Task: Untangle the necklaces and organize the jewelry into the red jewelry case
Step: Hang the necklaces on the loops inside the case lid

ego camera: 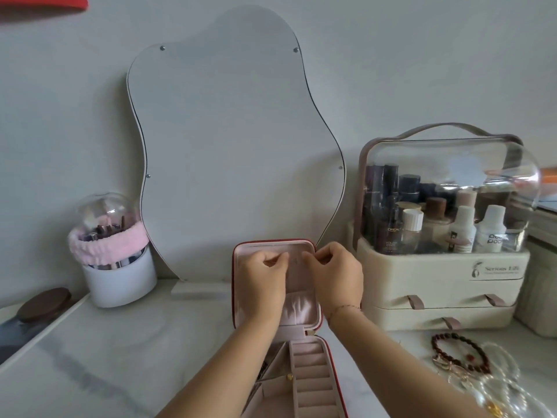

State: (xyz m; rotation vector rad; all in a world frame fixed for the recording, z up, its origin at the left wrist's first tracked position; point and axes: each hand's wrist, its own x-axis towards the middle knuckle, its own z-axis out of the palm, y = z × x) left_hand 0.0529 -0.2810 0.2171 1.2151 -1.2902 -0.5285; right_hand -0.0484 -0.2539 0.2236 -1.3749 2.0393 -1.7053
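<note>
While both hands work at lid, I log counts. One red jewelry case [301, 310], open, lid upright, pink lining. Two hands at upper lid lining: left hand [263, 277], right hand [337, 271], fingers curled, thumb and forefinger tips pressed together on each; whether fine chain sits in pinch, I cannot tell. One small gold piece [290, 377] in case base, beside ring-roll rows [313, 383]. Right of case: one dark red bead bracelet [447, 336], heap of clear bead strands [500, 380], count unclear; one cosmetics organizer [440, 274], two drawers. Behind case: one wavy mirror [235, 146]. Left of case: one brush holder [119, 283], one pink headband [105, 245] round it.
</note>
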